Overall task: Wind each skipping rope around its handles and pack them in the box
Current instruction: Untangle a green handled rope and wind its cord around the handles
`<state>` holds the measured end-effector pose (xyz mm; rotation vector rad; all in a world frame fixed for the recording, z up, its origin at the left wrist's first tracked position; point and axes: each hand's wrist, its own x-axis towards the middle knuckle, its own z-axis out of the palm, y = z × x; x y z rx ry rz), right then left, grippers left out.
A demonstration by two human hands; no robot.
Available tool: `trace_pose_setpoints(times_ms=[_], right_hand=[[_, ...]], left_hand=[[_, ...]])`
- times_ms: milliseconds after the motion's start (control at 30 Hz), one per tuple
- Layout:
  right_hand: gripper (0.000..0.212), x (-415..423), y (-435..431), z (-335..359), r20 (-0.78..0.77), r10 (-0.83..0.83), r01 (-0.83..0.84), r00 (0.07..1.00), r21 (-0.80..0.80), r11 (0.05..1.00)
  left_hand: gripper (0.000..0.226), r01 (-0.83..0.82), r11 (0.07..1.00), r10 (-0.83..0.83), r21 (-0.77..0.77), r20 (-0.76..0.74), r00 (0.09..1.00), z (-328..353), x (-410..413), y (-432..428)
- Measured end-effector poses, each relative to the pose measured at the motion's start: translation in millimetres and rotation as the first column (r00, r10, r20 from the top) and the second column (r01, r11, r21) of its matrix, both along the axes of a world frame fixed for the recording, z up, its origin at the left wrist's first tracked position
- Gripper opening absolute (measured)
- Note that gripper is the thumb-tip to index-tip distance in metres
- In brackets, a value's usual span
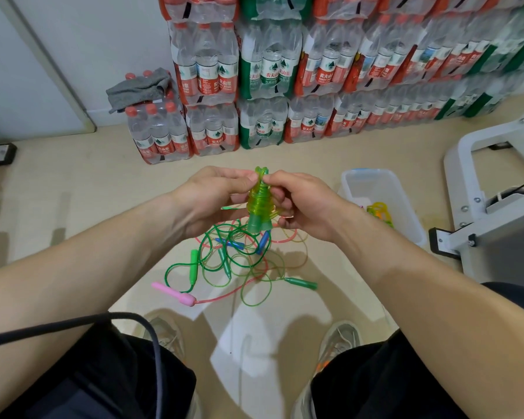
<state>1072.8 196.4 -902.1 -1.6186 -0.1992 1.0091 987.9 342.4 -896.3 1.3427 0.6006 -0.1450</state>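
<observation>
Above the tangle of ropes on the floor, our left hand and right hand both clamp the wound green rope upright. The box stands beside our right hand.

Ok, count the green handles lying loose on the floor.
3. The left handle lies at the left edge of the tangle, the middle handle inside the loops, the right handle at its right edge. Others may be hidden.

Both arms reach forward. The left hand and the right hand meet, fingers curled and pinching the same bundle.
</observation>
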Motion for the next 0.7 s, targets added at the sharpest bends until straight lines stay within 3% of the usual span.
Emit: trace_pose_setpoints(times_ms=[67,167,300,433,567,700], right_hand=[[0.043,2.5,-3.1,0.3,-0.006,0.040,-0.040,0.999,0.002,0.999],[0.038,-1.7,-2.1,-4.2,0.061,-0.063,0.061,0.996,0.037,0.997],[0.021,-4.3,-4.3,-12.1,0.234,-0.208,0.189,0.950,0.103,0.977],[0.008,-3.0,-9.6,-13.0,0.333,-0.168,0.144,0.928,0.097,0.985],[0.027,-8.2,-5.7,-17.5,0.217,-0.069,0.058,0.974,0.057,0.997],[0.044,-10.6,-4.2,-24.3,0.303,0.001,-0.033,0.953,0.101,0.994]], left_hand=[[0.013,0.083,0.997,-0.083,0.003,0.017,0.996,2.6,-1.1,0.8],[0.020,0.131,0.990,-0.133,0.042,0.030,0.991,3.7,-0.4,-1.3],[0.022,0.060,0.994,-0.065,0.091,0.043,0.997,4.0,3.1,-4.8],[0.023,0.019,0.989,-0.028,0.147,0.061,0.998,3.2,3.5,-14.3],[0.026,-0.020,0.983,0.005,0.185,0.077,0.997,1.1,4.7,-20.3],[0.024,0.060,0.971,-0.076,0.230,0.063,0.995,4.8,2.2,-20.8]])
